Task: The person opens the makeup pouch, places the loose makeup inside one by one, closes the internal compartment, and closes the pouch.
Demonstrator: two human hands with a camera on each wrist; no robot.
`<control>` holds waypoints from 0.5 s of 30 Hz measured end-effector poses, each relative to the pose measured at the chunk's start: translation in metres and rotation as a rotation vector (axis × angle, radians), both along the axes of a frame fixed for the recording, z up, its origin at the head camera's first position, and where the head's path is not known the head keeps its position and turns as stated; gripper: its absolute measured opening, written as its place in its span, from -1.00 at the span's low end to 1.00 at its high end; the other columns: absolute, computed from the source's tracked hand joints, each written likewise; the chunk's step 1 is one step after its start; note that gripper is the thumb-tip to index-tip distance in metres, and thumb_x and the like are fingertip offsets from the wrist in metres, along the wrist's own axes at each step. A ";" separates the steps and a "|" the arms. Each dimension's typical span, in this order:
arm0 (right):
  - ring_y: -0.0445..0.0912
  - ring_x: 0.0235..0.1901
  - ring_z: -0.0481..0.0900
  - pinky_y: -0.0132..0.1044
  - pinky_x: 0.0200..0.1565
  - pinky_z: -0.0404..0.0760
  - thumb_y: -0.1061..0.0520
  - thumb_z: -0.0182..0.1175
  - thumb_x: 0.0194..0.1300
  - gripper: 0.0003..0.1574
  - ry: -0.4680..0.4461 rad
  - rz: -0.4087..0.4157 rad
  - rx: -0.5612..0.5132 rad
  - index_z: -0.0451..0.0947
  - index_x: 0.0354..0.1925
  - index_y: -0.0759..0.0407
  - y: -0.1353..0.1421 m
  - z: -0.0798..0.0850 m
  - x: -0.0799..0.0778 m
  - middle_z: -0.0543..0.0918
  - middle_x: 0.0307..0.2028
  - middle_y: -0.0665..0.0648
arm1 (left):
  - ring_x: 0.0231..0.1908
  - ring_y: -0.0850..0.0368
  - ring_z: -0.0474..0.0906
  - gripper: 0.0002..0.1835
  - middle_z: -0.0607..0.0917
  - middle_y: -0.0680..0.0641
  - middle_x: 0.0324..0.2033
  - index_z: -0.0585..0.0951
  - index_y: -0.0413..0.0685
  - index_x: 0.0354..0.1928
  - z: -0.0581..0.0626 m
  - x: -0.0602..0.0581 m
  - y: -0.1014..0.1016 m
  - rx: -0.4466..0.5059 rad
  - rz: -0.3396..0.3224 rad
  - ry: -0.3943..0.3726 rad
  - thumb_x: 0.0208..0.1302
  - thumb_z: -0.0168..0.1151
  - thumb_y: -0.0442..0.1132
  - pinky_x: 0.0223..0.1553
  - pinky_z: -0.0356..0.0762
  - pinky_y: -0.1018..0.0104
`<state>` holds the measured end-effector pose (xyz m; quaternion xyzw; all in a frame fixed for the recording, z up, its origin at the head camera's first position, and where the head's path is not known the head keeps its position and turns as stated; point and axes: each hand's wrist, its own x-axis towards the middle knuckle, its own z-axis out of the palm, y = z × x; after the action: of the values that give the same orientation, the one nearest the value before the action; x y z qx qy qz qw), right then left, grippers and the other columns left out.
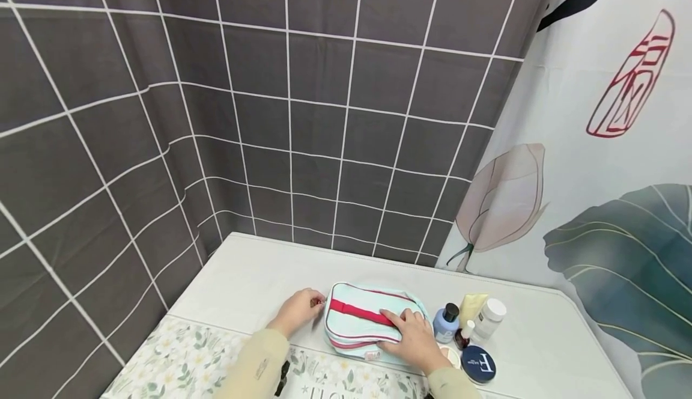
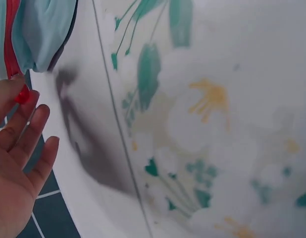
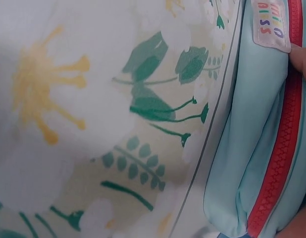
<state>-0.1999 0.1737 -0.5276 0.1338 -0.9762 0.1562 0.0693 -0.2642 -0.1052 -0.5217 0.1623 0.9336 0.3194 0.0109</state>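
A light-blue cosmetic bag (image 1: pixel 362 330) with a red strap across its top lies on the table. At its left end my left hand (image 1: pixel 298 310) pinches a small red zipper pull (image 2: pixel 23 94) between thumb and forefinger, the other fingers fanned out. My right hand (image 1: pixel 413 339) grips the bag's right end, with fingers over the top and the thumb at the front side. In the right wrist view a red zipper (image 3: pixel 279 173) runs shut along the side, beside a label (image 3: pixel 271 25) with colourful letters.
Right of the bag stand a blue bottle (image 1: pixel 446 324) with a black cap, a yellow tube (image 1: pixel 472 307), a white bottle (image 1: pixel 491 318) and a small dark bottle (image 1: pixel 463 336). A round navy case (image 1: pixel 478 364) lies before them. A flowered mat (image 1: pixel 184 357) covers the table's front.
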 end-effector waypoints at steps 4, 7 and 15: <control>-0.12 -0.42 0.13 -0.15 -0.28 0.24 -0.35 0.33 -0.11 -0.18 -0.014 -0.004 -0.013 0.48 0.14 -0.16 -0.001 0.002 0.000 0.22 -0.42 -0.07 | -0.35 0.16 0.50 -0.86 0.60 0.03 -0.39 0.63 -0.15 -0.23 -0.005 0.007 -0.002 0.101 0.004 -0.045 0.17 0.23 -0.28 -0.22 0.49 0.18; -0.12 -0.42 0.13 -0.15 -0.28 0.23 -0.35 0.32 -0.10 -0.18 -0.023 -0.007 -0.016 0.47 0.15 -0.16 -0.002 0.002 -0.001 0.22 -0.42 -0.06 | -0.36 0.16 0.51 -0.87 0.61 0.03 -0.40 0.62 -0.18 -0.24 -0.009 0.013 -0.004 0.180 -0.016 -0.072 0.16 0.23 -0.31 -0.23 0.50 0.21; -0.13 -0.42 0.12 -0.16 -0.28 0.22 -0.38 0.29 -0.09 -0.18 -0.031 -0.019 -0.008 0.48 0.15 -0.15 -0.001 -0.001 -0.001 0.21 -0.43 -0.07 | -0.44 0.24 0.46 -0.90 0.55 0.09 -0.50 0.60 -0.16 -0.34 -0.013 0.023 -0.010 0.326 -0.085 -0.201 0.09 0.26 -0.30 -0.34 0.45 0.37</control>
<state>-0.2008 0.1726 -0.5288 0.1216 -0.9777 0.1616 0.0562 -0.2412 -0.1149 -0.5350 0.1686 0.8560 0.4801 0.0912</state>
